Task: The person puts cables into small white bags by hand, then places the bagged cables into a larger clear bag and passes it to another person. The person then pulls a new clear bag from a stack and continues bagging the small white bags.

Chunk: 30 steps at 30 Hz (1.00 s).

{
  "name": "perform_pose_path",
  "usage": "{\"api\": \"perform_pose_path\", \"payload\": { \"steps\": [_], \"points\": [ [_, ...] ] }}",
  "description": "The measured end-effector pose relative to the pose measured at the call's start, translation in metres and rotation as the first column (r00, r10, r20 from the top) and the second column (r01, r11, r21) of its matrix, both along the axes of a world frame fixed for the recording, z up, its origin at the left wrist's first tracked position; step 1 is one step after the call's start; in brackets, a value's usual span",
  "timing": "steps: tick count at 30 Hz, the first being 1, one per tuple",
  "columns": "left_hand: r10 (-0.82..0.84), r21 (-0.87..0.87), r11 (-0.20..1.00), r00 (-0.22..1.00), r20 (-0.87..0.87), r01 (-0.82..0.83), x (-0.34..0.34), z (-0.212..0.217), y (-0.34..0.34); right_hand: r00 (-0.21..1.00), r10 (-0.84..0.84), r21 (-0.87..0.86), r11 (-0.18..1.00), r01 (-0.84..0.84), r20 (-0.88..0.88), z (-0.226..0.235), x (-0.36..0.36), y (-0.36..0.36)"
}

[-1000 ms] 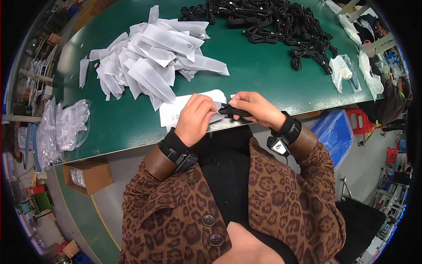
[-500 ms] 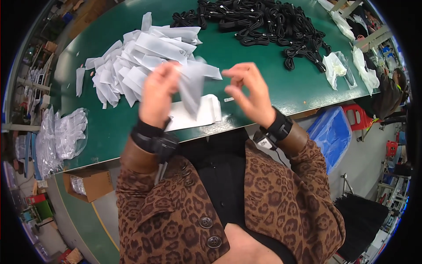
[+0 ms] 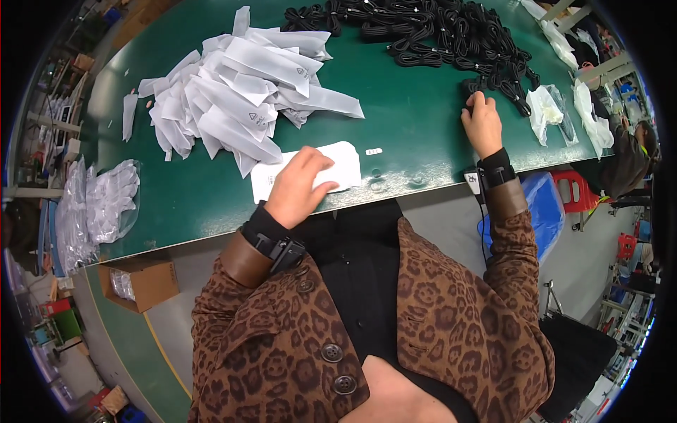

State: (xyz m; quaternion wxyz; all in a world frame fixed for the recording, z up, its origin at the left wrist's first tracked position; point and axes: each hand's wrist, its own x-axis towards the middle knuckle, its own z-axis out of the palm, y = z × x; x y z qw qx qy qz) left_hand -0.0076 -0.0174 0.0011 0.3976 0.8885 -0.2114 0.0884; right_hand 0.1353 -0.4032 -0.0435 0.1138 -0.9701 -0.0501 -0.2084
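My left hand (image 3: 302, 185) rests on a flat stack of white paper sleeves (image 3: 345, 156) near the table's front edge. Its thumb and fingers are apart. Farther right, my right hand (image 3: 483, 127) reaches to the near side of a pile of coiled black cables (image 3: 451, 32). Its bent fingers close over the near end of one cable bundle (image 3: 472, 85), partly hiding it. A heap of filled, whitish sleeves (image 3: 233, 84) lies to the left, beyond my left hand.
The green table (image 3: 409, 141) carries a small white label (image 3: 374, 151), clear plastic bags (image 3: 113, 208) at left and white plastic packaging (image 3: 546, 113) at right. Below are an open cardboard box (image 3: 151, 285), a blue bin (image 3: 539, 211) and a red stool (image 3: 571, 194). Another person sits at far right.
The sleeve my left hand held has left it and an extra one lies on the heap. My left hand has lowered onto the white stack; my right hand has moved right to the cables.
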Motion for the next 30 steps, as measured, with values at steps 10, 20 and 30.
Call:
{"api": "perform_pose_path", "payload": {
  "steps": [10,20,30],
  "points": [
    [0.136,0.089,0.986,0.988,0.080,-0.143,-0.001,-0.010,-0.026,0.853,0.513,0.754,0.597,-0.274,-0.096,0.031,-0.070,0.098],
    [0.202,-0.052,0.978,0.979,-0.025,-0.203,0.002,-0.018,-0.025,0.654,0.729,0.289,0.594,-0.751,0.203,0.054,-0.107,0.120],
    [0.192,-0.257,0.929,0.940,-0.282,-0.267,0.004,-0.020,-0.018,0.508,0.842,0.039,0.510,-0.859,0.180,0.053,-0.107,0.119]
  ]
}}
